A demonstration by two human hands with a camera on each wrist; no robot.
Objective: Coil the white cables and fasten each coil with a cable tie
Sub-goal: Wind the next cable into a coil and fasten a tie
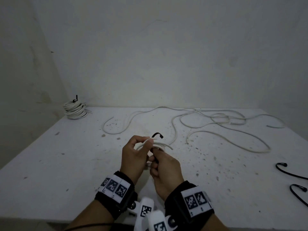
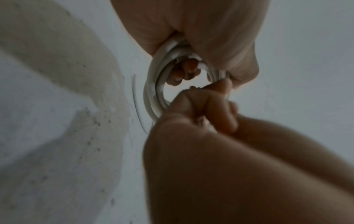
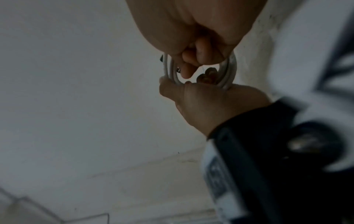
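Lying held above the near middle of the table [image 1: 50,155]: white cable coil [image 1: 160,145], its loose end pointing right; a black cable tie [image 1: 157,135] arches over its far side, head to the right. Left hand [image 1: 135,157]: fingers curled round the coil's left part. Right hand [image 1: 164,170]: fingers curled, pinching at the coil's near side; whether it also holds the tie's tail, cannot tell. Loose white cables [image 1: 216,124]: sprawled across far right. Finished coils [image 1: 75,110]: stacked, far left corner. Spare black ties [image 1: 293,180]: right edge
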